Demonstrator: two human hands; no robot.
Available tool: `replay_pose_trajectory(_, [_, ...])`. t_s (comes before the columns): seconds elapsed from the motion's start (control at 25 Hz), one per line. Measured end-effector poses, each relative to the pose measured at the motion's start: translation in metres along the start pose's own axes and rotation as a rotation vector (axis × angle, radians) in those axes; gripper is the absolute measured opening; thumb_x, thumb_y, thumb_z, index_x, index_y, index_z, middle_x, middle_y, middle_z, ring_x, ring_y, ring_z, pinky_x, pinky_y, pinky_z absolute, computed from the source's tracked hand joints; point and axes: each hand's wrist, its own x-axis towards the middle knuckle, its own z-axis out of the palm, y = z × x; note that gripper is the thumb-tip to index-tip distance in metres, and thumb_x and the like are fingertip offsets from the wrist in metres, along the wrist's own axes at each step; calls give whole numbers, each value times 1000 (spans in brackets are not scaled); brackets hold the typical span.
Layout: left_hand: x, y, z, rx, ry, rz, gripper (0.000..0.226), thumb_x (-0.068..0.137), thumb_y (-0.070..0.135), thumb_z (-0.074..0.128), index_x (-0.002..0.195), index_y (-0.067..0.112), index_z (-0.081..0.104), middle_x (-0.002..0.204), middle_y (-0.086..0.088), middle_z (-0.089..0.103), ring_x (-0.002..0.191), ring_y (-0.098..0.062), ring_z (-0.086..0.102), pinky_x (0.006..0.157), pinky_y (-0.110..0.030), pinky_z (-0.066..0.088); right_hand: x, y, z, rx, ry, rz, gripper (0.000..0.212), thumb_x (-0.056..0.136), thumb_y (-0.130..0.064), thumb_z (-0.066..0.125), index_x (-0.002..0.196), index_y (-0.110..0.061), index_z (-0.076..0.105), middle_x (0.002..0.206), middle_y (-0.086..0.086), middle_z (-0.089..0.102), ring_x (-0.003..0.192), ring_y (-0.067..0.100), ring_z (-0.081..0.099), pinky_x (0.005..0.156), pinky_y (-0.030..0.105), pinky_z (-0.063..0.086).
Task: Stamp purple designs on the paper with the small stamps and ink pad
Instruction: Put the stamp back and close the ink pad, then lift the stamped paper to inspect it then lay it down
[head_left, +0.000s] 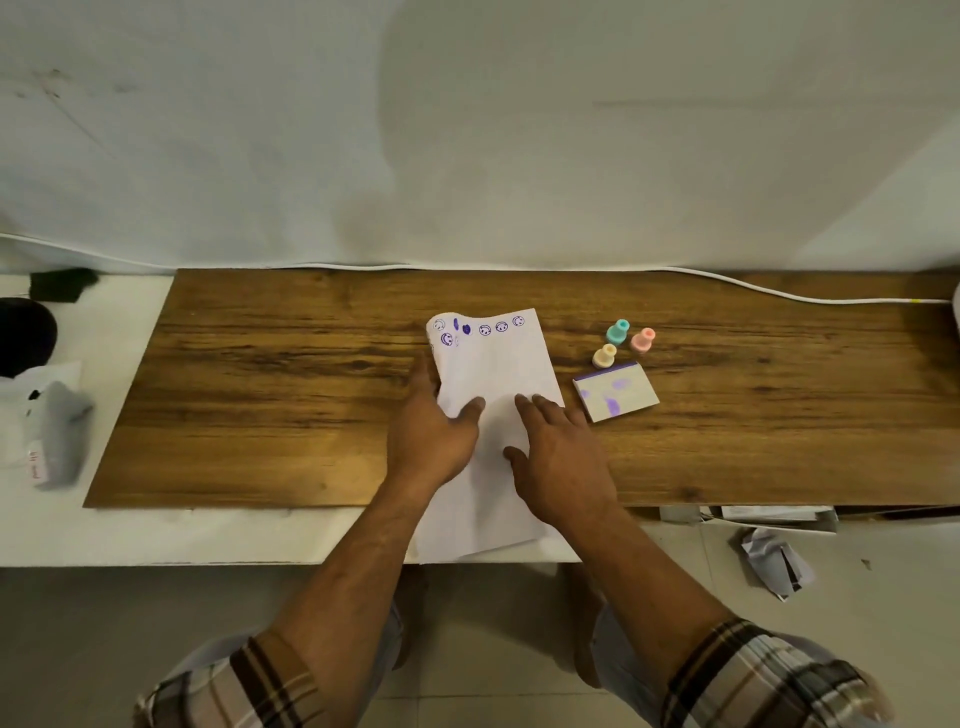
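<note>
Left hand (431, 436) and right hand (563, 462) rest flat, fingers straight, on the paper (493, 358), 3 stamps (618, 332) and ink pad (616, 392) beyond the right hand

Centre frame, the left hand (431, 434) and right hand (563, 460) rest flat on a white paper sheet (496, 364) with purple smiley prints along its top. To its right on the brown wooden board (260, 395) stand a teal plastic stamp (618, 332), a pink plastic stamp (643, 341), a yellow plastic stamp (604, 356) and a purple-stained rectangular ink pad (616, 392).

Soft, dim light leaves only faint shadows. The wide lens bows the board (260, 441), and the sleeves (769, 675) blur.
</note>
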Motion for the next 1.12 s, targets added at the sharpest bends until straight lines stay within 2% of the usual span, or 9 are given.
replay_pose_trajectory(0.08, [12,-1,-8,-340,109,-184,87,79,25,86,152,19,38,141,-4,62,120,-28,64,97,-42,54,1,2,1,27,0,6,73,99,-47,67,162,-25,36,165,2,45,150,29,43,120,45,36])
replay_pose_trajectory(0.16, [22,-9,-14,-527,104,-310,61,77,13,86,133,10,61,122,-9,74,102,-29,73,92,-48,59,2,3,1,41,-8,-1,73,99,-47,66,162,-25,36,164,1,45,150,29,43,119,45,37])
replay_pose_trajectory(0.28, [22,-16,-17,-422,118,-253,17,83,9,80,98,15,76,92,1,78,89,-25,76,77,-31,59,3,3,-2,100,-29,24,72,99,-47,65,161,-26,35,164,1,46,149,30,43,117,47,41])
replay_pose_trajectory(0.36, [23,-12,-21,-414,147,-154,14,86,11,77,91,24,73,84,14,74,84,-15,74,76,-25,54,6,2,-8,216,16,93,69,100,-46,65,159,-25,38,163,2,47,148,30,44,115,49,44])
replay_pose_trajectory(0.52, [38,-9,-36,-599,100,-116,18,89,6,76,92,23,74,91,13,76,83,-11,74,83,-31,58,22,7,-29,631,212,213,52,100,-36,70,145,-20,51,142,-1,62,127,22,59,100,42,54])
replay_pose_trajectory(0.6, [42,-12,-41,-652,72,-122,19,89,5,76,97,22,75,95,8,77,87,-16,74,84,-31,58,31,17,-39,842,187,287,45,99,-34,73,139,-20,59,125,-10,66,114,14,63,94,35,56])
replay_pose_trajectory(0.76, [44,-17,-41,-640,68,-118,21,88,6,77,109,8,76,99,-3,78,87,-17,74,83,-32,58,40,33,-40,1103,175,369,7,94,-25,80,100,-26,75,96,-12,77,87,4,73,62,9,52])
replay_pose_trajectory(0.92, [41,-22,-39,-603,108,-182,25,87,10,80,110,5,75,102,-8,79,90,-21,74,83,-33,59,42,35,-37,1183,232,395,17,92,-24,82,85,-35,72,92,-15,76,91,8,73,70,19,55])
replay_pose_trajectory(1.12, [27,-11,-50,-649,137,-163,13,86,8,80,99,8,77,97,-11,79,87,-24,74,84,-39,60,40,31,-50,1236,253,397,13,91,-24,83,102,-20,79,96,-7,80,91,13,75,81,33,62])
